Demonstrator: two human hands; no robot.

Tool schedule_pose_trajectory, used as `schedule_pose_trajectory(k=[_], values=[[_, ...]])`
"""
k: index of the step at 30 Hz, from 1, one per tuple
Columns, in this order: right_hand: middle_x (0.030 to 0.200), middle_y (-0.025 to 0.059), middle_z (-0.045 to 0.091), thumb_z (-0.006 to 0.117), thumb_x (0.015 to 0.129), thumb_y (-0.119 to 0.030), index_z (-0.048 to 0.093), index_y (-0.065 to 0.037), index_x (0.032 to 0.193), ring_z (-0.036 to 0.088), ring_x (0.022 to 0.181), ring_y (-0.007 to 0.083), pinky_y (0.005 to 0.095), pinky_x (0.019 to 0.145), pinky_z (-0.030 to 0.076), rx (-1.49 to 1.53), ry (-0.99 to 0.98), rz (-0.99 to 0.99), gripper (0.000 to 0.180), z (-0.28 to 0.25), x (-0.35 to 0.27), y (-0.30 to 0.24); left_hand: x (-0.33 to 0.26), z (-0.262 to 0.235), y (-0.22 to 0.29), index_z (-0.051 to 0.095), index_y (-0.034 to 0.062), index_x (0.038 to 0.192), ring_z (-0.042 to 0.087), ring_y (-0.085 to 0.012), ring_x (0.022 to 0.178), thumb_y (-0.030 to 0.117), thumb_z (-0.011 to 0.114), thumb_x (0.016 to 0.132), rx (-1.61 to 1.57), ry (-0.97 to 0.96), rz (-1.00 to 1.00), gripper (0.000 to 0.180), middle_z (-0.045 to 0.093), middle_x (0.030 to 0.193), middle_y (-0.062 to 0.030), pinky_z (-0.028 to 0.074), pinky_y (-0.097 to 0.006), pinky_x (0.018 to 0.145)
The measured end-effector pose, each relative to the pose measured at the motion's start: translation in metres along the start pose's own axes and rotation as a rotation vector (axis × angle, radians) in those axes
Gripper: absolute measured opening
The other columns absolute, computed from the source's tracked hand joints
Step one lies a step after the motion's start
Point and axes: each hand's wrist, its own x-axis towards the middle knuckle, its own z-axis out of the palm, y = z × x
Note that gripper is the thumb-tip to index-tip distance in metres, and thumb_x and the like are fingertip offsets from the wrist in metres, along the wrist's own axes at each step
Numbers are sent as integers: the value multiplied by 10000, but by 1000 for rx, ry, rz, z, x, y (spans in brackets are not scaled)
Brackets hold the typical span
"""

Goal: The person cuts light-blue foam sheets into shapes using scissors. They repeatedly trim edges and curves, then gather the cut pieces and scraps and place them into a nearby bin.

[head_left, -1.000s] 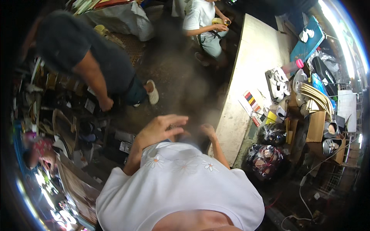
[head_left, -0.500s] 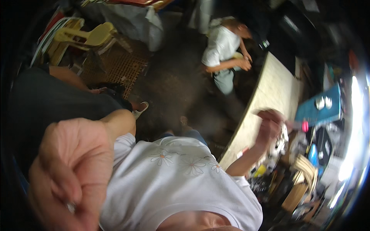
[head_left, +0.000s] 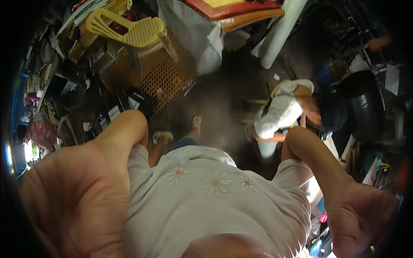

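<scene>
Head view, looking down the person's own front: both hands raised close to the lens, either side of a white shirt with daisy print (head_left: 215, 202). Left hand (head_left: 75, 202) fills the lower left, palm toward the camera, fingers cut off by the frame edge — looks empty, but I cannot tell whether it is spread or curled. Right hand (head_left: 365, 219) at lower right, also very close and blurred; grip state not readable, nothing visibly held. Between the arms, a sandalled foot (head_left: 195, 124) on the dark floor (head_left: 223, 103). Yellow plastic chair (head_left: 133, 32) sits at upper left amid clutter. Another person in a white top (head_left: 279, 114) crouches at right — well apart from both hands.
</scene>
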Motion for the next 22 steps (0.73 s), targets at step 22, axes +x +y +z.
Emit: schedule_pose_trajectory(k=[22], values=[[881, 130, 555, 514, 901, -84, 538, -13, 990, 577, 635, 227, 424, 677, 561, 1189, 699, 701, 116, 85, -100, 467, -25, -43, -375, 637, 96, 741, 626, -176, 652, -47, 650, 719, 166, -237, -334, 146, 653, 779, -63, 504, -223, 538]])
